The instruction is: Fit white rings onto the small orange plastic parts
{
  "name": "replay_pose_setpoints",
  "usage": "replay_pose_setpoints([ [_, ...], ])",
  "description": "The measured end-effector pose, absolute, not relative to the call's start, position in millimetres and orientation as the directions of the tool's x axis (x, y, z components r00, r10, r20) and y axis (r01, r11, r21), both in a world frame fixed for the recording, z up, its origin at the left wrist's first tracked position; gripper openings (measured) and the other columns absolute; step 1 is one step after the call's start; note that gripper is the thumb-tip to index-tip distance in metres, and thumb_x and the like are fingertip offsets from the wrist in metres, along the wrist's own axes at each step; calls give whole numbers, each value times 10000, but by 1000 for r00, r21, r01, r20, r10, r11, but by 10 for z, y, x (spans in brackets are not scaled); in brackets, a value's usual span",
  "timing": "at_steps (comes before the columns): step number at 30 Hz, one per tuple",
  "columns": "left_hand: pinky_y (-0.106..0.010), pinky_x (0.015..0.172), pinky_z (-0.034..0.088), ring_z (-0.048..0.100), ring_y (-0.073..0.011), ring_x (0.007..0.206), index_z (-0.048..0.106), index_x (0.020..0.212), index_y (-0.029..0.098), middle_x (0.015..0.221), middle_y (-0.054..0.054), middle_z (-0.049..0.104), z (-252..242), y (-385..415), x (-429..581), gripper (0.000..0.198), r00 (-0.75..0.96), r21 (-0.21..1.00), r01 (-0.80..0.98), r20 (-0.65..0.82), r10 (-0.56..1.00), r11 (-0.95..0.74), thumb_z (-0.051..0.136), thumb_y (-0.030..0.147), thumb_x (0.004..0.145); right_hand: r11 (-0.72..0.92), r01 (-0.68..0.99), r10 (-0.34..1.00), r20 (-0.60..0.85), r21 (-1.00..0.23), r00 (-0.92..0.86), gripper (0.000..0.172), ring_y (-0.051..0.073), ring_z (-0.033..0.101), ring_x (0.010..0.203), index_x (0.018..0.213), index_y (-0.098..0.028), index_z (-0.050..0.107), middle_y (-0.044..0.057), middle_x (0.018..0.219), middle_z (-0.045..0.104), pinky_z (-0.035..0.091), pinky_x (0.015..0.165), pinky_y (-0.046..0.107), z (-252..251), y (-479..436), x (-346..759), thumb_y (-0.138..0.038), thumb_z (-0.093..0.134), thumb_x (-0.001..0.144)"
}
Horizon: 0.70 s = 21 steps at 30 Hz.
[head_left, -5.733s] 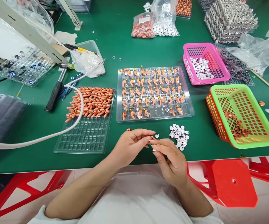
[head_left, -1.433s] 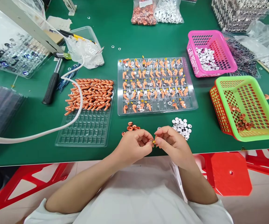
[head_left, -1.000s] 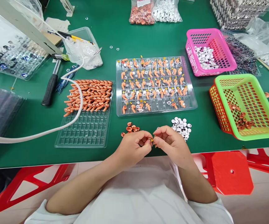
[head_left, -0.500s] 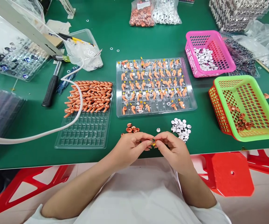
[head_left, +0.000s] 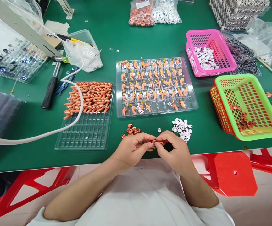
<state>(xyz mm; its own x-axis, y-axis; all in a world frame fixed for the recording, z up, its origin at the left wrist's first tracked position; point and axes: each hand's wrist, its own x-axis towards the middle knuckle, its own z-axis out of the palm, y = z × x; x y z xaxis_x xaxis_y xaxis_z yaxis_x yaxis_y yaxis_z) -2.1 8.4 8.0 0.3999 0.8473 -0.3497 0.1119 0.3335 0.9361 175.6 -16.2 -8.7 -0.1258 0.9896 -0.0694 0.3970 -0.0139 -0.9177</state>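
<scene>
In front of my body, my left hand (head_left: 134, 147) and my right hand (head_left: 175, 151) meet at their fingertips. Both pinch a small orange earbud shell (head_left: 154, 142), mostly covered by the fingers. Just beyond my left hand lies a small heap of copper-coloured round caps (head_left: 130, 129). White round discs (head_left: 182, 128) are piled beyond my right hand, with a single white disc (head_left: 159, 130) apart from them. Farther out, a clear tray (head_left: 158, 108) carries rows of orange earbud shells with yellow tabs and white rings.
At left, another clear tray (head_left: 81, 138) holds stacked orange shells, crossed by a white cable (head_left: 39, 135). A hammer (head_left: 49, 91) lies beside it. On the right stand a pink basket (head_left: 230, 64) with white discs and a green basket (head_left: 265, 136) with copper-coloured parts. Bagged parts (head_left: 141, 15) lie behind.
The shell has turned between my fingertips: its yellow tab showed before, and now orange shows under my right fingers. My hands stay nearly in place. The view has shifted slightly.
</scene>
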Motion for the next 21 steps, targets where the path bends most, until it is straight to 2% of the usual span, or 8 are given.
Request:
replay_pose_setpoints([
  [8, -214, 759, 640, 768, -160, 812, 768, 963, 135, 903, -46, 806, 22, 31, -26, 157, 367, 946, 92, -322, 872, 311, 653, 148, 857, 40, 382, 992, -11, -923, -129, 111, 118, 549, 673, 782, -216, 585, -28, 730, 583, 440, 620, 243, -96, -158, 1754, -116, 597, 828],
  [11, -218, 749, 638, 765, -159, 799, 763, 973, 126, 895, -58, 800, 7, -7, -29, 169, 352, 963, 127, -269, 896, 239, 627, 145, 875, 54, 362, 990, 3, -931, -141, 122, 120, 535, 666, 766, -213, 571, -26, 722, 569, 433, 605, 245, -105, -150, 1750, -108, 592, 825],
  [16, -233, 700, 625, 748, -156, 738, 752, 978, 112, 846, -72, 774, -30, -76, -35, 183, 332, 975, 222, -104, 937, 30, 594, 134, 889, 74, 292, 981, 18, -954, -191, 127, 129, 537, 676, 772, -211, 590, -10, 735, 582, 441, 611, 260, -129, -132, 1746, -114, 571, 851],
  [21, -232, 700, 607, 741, -164, 770, 756, 957, 133, 860, -68, 778, -26, -68, -38, 152, 320, 964, 265, -120, 940, 33, 633, 168, 875, 71, 294, 984, 19, -953, -175, 127, 137, 536, 680, 773, -211, 594, -3, 736, 586, 435, 611, 271, -161, -136, 1720, -116, 568, 853],
])
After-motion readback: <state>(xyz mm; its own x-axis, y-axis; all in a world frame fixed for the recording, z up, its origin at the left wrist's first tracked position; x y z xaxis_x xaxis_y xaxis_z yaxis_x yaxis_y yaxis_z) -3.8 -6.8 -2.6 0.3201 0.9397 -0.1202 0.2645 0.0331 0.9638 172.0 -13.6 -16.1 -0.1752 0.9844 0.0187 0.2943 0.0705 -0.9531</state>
